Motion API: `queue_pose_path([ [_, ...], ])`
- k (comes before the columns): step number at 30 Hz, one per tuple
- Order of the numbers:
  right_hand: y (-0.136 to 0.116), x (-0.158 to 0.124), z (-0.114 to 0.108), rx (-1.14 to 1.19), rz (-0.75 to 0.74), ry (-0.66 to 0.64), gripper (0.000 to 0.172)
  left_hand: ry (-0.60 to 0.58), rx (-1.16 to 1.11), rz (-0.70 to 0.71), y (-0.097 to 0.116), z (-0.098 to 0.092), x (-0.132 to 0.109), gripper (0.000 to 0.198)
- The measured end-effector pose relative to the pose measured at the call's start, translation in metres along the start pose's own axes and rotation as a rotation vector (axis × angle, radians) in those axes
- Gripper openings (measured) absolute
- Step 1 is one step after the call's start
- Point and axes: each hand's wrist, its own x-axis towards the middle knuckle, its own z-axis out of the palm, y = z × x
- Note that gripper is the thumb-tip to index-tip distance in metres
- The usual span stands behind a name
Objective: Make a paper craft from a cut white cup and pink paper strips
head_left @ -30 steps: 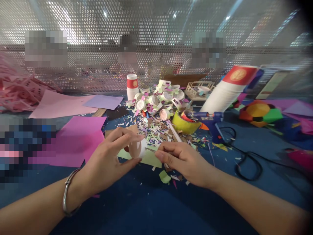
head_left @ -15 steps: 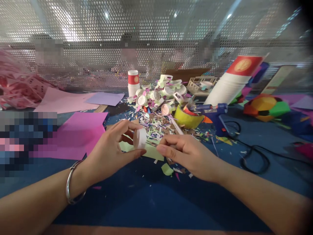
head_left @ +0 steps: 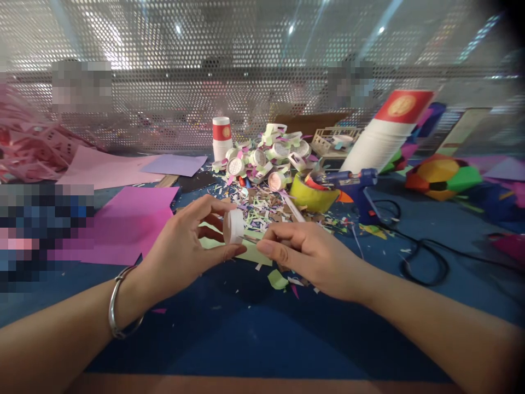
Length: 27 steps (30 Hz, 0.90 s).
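The left hand (head_left: pixel 186 238) is gripping a white cup piece (head_left: pixel 234 226) over the counter (head_left: pixel 246 345), in from its near edge; the right hand (head_left: pixel 314 260) is pinching a slim tool (head_left: pixel 250 239) beside the white cup piece; paper scraps (head_left: pixel 256 210) are lying beyond.

White round piece (head_left: pixel 235 226) now more side-on than before

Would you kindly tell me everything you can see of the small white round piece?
The small white round piece is a short, plain cylinder, perhaps paper. It stands on edge above the table, one round face turned leftward, gripped between the left hand's thumb and fingers. A thin tool in the right hand points at its side; contact is unclear.
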Motion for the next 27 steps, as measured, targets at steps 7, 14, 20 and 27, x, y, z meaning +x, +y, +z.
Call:
queue_pose_path([
  [7,0.0,0.0,-0.001,0.001,-0.007,0.003,0.039,-0.006,-0.051,-0.057,0.003,0.001,0.001,0.052],
  [14,-0.001,0.0,0.0,-0.004,-0.006,0.004,0.039,0.017,-0.008,-0.037,0.004,0.0,-0.001,0.046],
  [20,-0.003,-0.002,-0.002,-0.063,-0.045,0.018,0.035,0.065,0.091,0.102,-0.002,-0.002,-0.003,0.044],
  [27,-0.003,-0.002,0.002,-0.22,-0.046,0.052,0.039,0.119,0.561,0.389,0.006,-0.009,-0.012,0.035],
])
